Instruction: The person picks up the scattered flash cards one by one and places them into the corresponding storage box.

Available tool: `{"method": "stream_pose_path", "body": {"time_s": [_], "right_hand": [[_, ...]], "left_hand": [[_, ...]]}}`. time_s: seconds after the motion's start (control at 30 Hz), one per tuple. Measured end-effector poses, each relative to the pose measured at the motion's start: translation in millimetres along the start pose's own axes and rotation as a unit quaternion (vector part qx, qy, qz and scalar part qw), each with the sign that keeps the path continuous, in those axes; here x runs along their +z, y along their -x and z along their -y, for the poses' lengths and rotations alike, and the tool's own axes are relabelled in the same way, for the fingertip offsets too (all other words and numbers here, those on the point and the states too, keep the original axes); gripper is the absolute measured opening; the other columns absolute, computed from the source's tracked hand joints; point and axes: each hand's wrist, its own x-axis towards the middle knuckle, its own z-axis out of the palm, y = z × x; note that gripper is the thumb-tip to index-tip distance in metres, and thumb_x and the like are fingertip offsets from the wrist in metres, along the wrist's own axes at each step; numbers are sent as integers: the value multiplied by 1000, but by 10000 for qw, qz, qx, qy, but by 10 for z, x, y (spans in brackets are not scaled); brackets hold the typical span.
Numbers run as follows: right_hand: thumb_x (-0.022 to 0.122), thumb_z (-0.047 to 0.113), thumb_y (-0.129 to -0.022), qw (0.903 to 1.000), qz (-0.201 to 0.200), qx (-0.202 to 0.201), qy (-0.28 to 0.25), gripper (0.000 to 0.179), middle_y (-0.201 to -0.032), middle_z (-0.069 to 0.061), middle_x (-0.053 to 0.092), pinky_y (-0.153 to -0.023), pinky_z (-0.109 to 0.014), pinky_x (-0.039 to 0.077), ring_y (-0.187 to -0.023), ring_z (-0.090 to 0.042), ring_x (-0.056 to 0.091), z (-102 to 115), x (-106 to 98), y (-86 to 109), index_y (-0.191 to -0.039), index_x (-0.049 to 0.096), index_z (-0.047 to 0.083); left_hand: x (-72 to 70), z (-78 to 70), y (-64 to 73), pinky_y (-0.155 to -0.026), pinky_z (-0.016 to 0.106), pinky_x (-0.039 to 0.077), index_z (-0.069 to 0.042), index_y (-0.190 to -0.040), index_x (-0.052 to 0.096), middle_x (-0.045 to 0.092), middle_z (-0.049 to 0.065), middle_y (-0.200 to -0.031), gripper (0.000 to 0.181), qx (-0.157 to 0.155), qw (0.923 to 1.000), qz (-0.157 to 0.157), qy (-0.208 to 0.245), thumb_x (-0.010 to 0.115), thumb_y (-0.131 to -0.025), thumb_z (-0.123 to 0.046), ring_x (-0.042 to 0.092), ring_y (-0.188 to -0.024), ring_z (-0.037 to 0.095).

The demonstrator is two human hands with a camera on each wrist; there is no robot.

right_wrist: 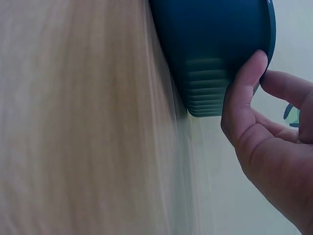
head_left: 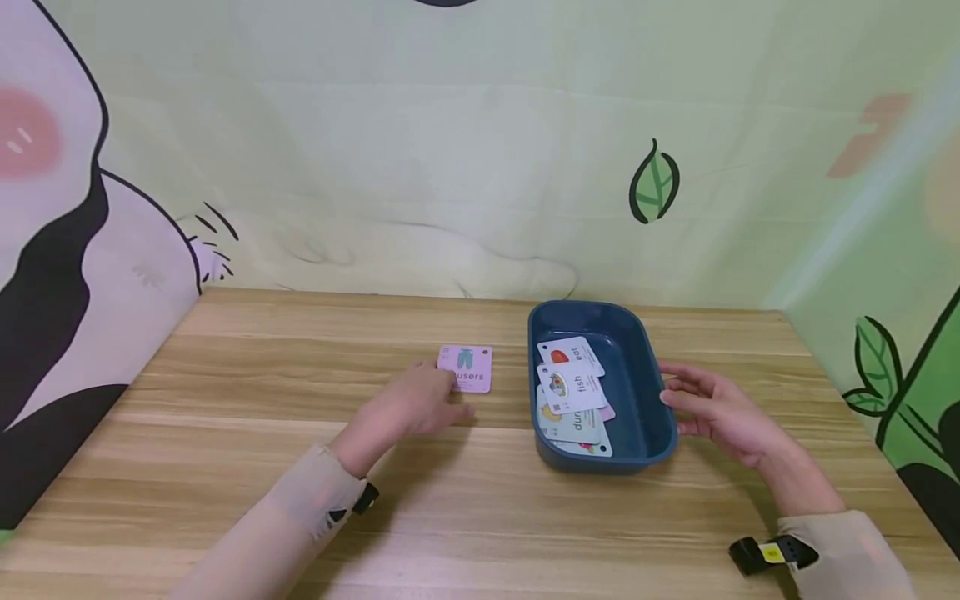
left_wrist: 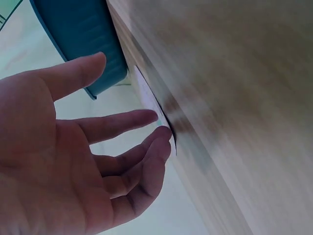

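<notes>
A pink card (head_left: 474,367) with a picture of trousers lies on the table. My left hand (head_left: 420,400) reaches over its left edge; in the left wrist view the fingertips touch the card (left_wrist: 146,94), thumb held apart. To the right stands a dark blue bin (head_left: 633,333) with several picture cards (head_left: 576,389) along its left side, one reading "fish". My right hand (head_left: 723,412) is at the bin's right wall, fingertips touching the rim from outside. The right wrist view shows the bin's ribbed outer wall (right_wrist: 210,83) beside the fingers.
The wooden table (head_left: 262,400) runs back to a wall (head_left: 450,167) painted with a panda and leaves. The bin is near the table's back edge. A dark wrist strap (head_left: 772,552) shows at the right sleeve.
</notes>
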Motion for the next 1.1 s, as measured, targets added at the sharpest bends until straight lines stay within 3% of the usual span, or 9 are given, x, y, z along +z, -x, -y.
{"method": "stream_pose_path", "body": {"time_s": [0.2,0.33,0.47,0.67,0.87,1.1], "right_hand": [[59,13,-105,10000,-27,16,3,60,-118,-16,57,-79,-35,59,-93,-22,68,-6,-10,6,-154,31,-9],[59,13,-105,10000,-24,21,15,60,-119,-16,57,-79,-35,59,-94,-22,68,-13,-13,9,-154,32,-9],[59,14,-105,10000,-14,27,27,60,-120,-17,57,-80,-35,59,-94,-23,68,-5,-13,11,-154,32,-8],[59,14,-105,10000,-22,32,49,60,-121,-19,56,-80,-35,59,-94,-23,68,8,-16,10,-154,32,-8],[59,13,-105,10000,-12,17,70,60,-121,-19,57,-80,-35,59,-95,-22,67,4,-11,9,-154,31,-9],[60,14,-105,9999,-52,68,64,61,-120,-19,56,-80,-35,59,-95,-21,67,-11,-18,7,-154,31,-8]], "left_hand": [[-25,22,-91,-81,43,52,4,-128,65,65,17,-112,51,253,9984,-437,251,70,-97,-36,60,-90,26],[-42,67,-209,-92,49,49,1,-128,67,62,21,-122,45,466,9961,-680,305,73,-96,-29,58,-105,33],[-62,107,-339,-97,50,46,-2,-127,68,61,19,-124,38,671,9945,-725,354,74,-94,-20,56,-110,35],[-107,136,-516,-106,55,41,-10,-140,62,57,21,-138,50,782,9948,-500,421,76,-92,-10,53,-126,40],[-86,164,-682,-111,64,31,-22,-144,61,48,19,-149,60,670,9972,-181,285,76,-88,-7,44,-136,42],[-121,102,-728,-113,65,24,-26,-146,59,47,15,-149,65,651,9977,180,-28,78,-86,-9,41,-136,38]]}}
